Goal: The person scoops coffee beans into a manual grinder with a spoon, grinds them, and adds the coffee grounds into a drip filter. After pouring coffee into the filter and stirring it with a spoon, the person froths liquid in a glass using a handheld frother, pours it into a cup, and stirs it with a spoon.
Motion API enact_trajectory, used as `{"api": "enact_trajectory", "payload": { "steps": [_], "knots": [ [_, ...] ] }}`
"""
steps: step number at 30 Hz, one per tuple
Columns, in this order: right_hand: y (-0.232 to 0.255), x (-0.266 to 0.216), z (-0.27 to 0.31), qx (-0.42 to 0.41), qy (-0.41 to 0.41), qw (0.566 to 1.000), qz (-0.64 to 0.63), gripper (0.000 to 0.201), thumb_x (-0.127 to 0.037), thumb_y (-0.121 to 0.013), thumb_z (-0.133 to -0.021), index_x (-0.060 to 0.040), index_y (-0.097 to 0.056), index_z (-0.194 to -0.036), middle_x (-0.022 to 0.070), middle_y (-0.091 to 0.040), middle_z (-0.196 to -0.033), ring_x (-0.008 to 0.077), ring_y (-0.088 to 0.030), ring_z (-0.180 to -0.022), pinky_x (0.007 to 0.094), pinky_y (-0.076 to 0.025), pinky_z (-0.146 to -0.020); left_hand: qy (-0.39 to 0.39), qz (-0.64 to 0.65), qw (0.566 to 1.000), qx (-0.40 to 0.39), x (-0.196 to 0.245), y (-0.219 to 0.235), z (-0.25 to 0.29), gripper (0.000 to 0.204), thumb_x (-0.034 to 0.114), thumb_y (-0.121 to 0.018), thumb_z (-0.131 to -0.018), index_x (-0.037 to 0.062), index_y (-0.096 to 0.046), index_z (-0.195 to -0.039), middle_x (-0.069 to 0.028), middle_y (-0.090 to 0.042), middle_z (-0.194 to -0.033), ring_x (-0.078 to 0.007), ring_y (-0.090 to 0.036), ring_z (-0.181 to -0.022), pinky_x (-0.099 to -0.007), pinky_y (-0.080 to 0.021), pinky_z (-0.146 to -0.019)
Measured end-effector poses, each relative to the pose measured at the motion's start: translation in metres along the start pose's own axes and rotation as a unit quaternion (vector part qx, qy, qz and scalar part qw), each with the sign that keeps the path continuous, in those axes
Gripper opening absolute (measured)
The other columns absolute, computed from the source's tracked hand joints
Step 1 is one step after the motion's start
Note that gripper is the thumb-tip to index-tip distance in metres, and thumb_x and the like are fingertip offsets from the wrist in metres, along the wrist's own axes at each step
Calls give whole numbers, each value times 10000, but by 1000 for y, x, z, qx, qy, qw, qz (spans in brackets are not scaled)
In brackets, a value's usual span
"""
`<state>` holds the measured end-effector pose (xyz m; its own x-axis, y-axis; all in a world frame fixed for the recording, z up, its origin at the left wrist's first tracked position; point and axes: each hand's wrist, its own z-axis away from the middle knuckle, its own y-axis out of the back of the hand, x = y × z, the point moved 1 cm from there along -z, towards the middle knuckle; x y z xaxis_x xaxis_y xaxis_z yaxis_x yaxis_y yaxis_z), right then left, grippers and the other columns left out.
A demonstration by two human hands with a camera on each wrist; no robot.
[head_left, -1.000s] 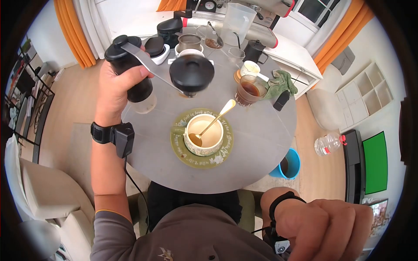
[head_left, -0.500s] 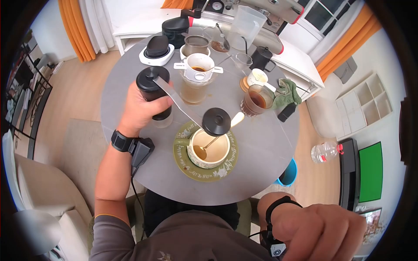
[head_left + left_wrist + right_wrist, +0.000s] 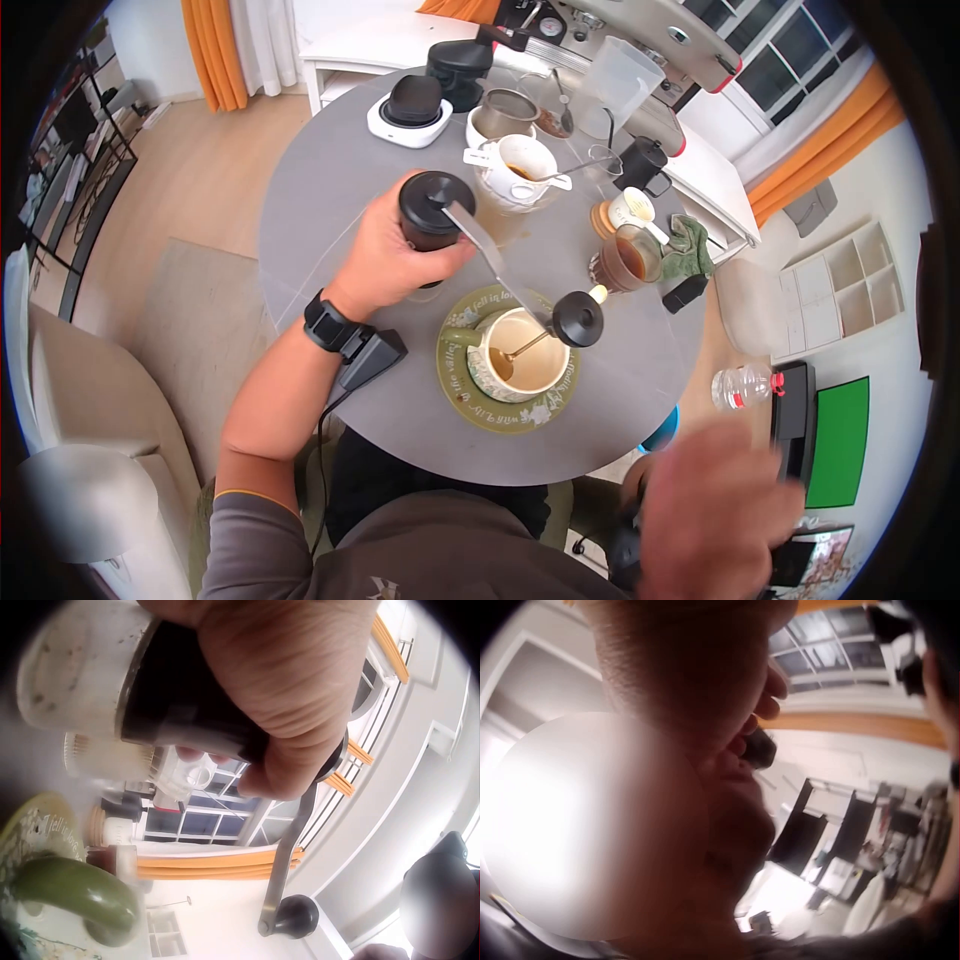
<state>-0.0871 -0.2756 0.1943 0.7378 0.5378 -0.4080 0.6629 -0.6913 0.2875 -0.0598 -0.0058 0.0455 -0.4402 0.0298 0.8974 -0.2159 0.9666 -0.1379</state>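
Observation:
My left hand (image 3: 400, 245) grips a manual coffee grinder (image 3: 187, 697) by its black body, thumb and fingers wrapped round. The grinder's crank (image 3: 289, 855) carries a black knob (image 3: 578, 318), which overlaps the cup's rim in the head view. Below it a cup (image 3: 490, 380) with a green handle stands on a lettered green saucer (image 3: 455, 385). A gold spoon (image 3: 525, 348) leans in the cup. My right hand (image 3: 710, 510) is raised low right, blurred by motion. A dark thing (image 3: 759, 748) shows beside its fingertips in the right wrist view; I cannot tell whether they hold it.
Behind the grinder stand a white dripper (image 3: 525, 160) on a glass, a metal-rimmed cup (image 3: 505, 115) and a white scale (image 3: 408, 125). A brown glass (image 3: 625, 265) of dark liquid and a green cloth (image 3: 687, 245) lie to the right. A black kettle (image 3: 640, 160) stands further back.
My left hand has moved right and toward my body with the grinder, now closer to the cup. The right hand has come up and left. The head view has turned slightly.

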Motion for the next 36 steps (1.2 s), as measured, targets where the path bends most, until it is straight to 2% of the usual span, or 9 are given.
{"api": "enact_trajectory", "payload": {
  "steps": [2,5,8,10,21,26,29,30,36],
  "knots": [
    [12,12,0,-125,-30,907,400,330,-130,-804,-677,-76,-709,-989,98,-638,-1003,245,-643,-793,371,-498,-762,-14,8,1000,-1,-3,-2,0,406,-17,-809,-783,51,-617,-1135,14,-666,-1021,-60,-628,-956,-266,-548,-838],
    [25,59,-8,-204,-14,854,478,343,-167,-790,-726,-99,-693,-1048,76,-605,-984,264,-620,-751,373,-493,-749,-14,5,1000,6,-5,-2,0,400,12,-817,-779,50,-618,-1124,16,-668,-1009,-55,-621,-927,-258,-539,-815],
    [23,73,0,-363,-100,814,442,351,-210,-794,-771,-85,-637,-1059,90,-595,-925,300,-612,-845,433,-477,-711,-36,-7,999,16,-6,-4,-1,407,38,-825,-771,44,-618,-1121,16,-672,-1004,-56,-611,-900,-254,-533,-808],
    [13,75,2,-402,-97,815,405,380,-194,-781,-754,-117,-632,-1095,57,-494,-814,256,-565,-641,412,-472,-629,-23,-22,999,9,-9,-2,-1,413,46,-831,-767,44,-618,-1121,14,-672,-1005,-55,-606,-895,-252,-529,-804],
    [-69,90,-36,-454,-3,843,288,253,-156,-703,-780,-48,-595,-982,92,-590,-781,286,-632,-648,407,-488,-526,3,-73,997,-19,-5,-6,0,442,79,-885,-749,47,-624,-1104,-20,-683,-986,-91,-643,-885,-275,-541,-804],
    [-97,125,-84,-475,36,827,297,182,-142,-600,-867,-10,-612,-991,162,-709,-801,341,-717,-715,456,-553,-560,-108,-170,978,-49,-1,-15,6,462,108,-888,-734,38,-632,-1112,-31,-692,-953,-101,-651,-855,-281,-543,-787],
    [-89,157,-112,-434,15,805,404,227,-224,-613,-912,-63,-552,-1060,174,-663,-818,387,-665,-727,512,-521,-630,-176,-221,957,-61,-1,-18,10,476,125,-890,-724,33,-637,-1117,-37,-697,-933,-107,-656,-836,-285,-544,-777],
    [-78,167,-121,-427,-34,787,443,217,-230,-595,-930,-78,-551,-1078,176,-679,-873,387,-671,-781,523,-520,-676,-114,-241,961,-74,-4,-14,11,530,155,-888,-686,34,-646,-1142,-54,-713,-901,-139,-674,-782,-306,-548,-753],
    [26,176,-95,-432,6,727,534,259,-203,-619,-911,-86,-533,-1125,158,-662,-831,391,-663,-727,509,-519,-638,-138,-216,965,-55,-4,-12,14,544,131,-873,-679,47,-632,-1159,-68,-715,-910,-158,-688,-797,-307,-556,-785]
  ]
}}
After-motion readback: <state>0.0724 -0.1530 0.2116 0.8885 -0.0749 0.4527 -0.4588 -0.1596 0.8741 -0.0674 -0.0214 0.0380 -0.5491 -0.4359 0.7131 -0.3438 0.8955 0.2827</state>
